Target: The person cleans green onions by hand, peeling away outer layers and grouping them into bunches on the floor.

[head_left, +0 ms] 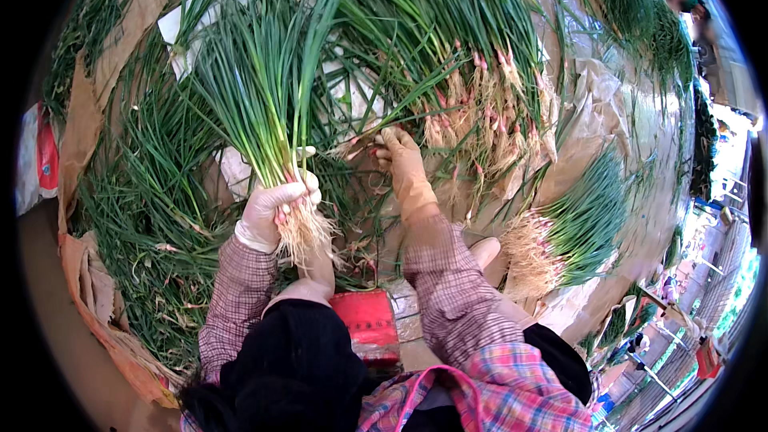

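Left of centre, above the surface (388, 228), a bunch (268, 104) of spring onions is gripped around the bulbs by the left hand (276, 202), seemingly to keep the root ends level. Beside the pile (448, 28), a thin stalk (370, 138) appears to be pinched by the right hand (404, 164). The pile's roots are turned nearward, probably for easy reach; to the right, a bundle (588, 212) is laid apart, roots aligned, likely to avoid mixing.

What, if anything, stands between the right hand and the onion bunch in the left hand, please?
Nothing visible blocks the gap; only some thin stalks in the right hand reach toward the onion bunch in the left hand.
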Available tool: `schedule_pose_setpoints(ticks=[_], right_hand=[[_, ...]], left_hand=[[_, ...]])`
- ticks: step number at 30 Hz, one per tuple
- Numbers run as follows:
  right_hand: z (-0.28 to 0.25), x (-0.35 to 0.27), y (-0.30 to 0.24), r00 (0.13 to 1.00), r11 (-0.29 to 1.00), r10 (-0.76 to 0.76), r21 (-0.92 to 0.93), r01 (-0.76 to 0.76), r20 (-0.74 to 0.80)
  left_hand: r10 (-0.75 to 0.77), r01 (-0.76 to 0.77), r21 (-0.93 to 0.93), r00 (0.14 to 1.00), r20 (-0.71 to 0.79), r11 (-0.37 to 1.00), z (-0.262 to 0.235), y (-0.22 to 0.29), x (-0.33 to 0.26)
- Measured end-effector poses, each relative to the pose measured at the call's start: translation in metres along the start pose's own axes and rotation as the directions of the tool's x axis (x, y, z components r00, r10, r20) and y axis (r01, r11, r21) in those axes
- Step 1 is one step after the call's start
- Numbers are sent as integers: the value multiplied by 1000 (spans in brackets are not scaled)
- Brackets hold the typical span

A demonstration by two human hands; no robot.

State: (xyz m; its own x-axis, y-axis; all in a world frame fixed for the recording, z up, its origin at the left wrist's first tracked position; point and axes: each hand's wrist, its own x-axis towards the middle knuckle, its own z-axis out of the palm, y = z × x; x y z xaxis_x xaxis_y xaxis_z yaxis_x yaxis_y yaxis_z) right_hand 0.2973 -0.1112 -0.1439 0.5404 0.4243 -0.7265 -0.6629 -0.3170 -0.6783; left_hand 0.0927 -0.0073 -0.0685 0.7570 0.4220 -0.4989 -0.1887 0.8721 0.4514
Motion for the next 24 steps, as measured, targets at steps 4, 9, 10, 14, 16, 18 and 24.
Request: schedule_pose_setpoints(ticks=[4, 9, 10, 14, 16, 18, 24], right_hand=[[29, -6, 9, 989, 987, -122, -98, 130, 88], [48, -53, 11, 936, 927, -155, -282, 249, 316], [56, -48, 9, 750, 620, -515, -424, 660, 416], [41, -27, -5, 984, 985, -160, 80, 154, 77], [13, 4, -16, 662, 326, -723, -748, 577, 195], [-5, 25, -51, 583, -5, -807, -988, 157, 97], [14, -19, -12, 731, -232, -137, -739, 633, 669]], left_hand=[[7, 55, 275, 976, -218, 960, -24, -11, 23], [-170, 220, 273, 966, -193, 937, -27, -29, 11], [-187, 214, 227, 973, -135, 950, -20, -28, 6], [-4, 26, -167, 992, 129, 986, -22, -18, -12], [150, -110, -193, 966, 210, 975, -19, -1, -16], [256, -214, -258, 956, 144, 942, -2, 15, -23], [235, -213, -388, 972, 8, 896, -29, 21, -10]])
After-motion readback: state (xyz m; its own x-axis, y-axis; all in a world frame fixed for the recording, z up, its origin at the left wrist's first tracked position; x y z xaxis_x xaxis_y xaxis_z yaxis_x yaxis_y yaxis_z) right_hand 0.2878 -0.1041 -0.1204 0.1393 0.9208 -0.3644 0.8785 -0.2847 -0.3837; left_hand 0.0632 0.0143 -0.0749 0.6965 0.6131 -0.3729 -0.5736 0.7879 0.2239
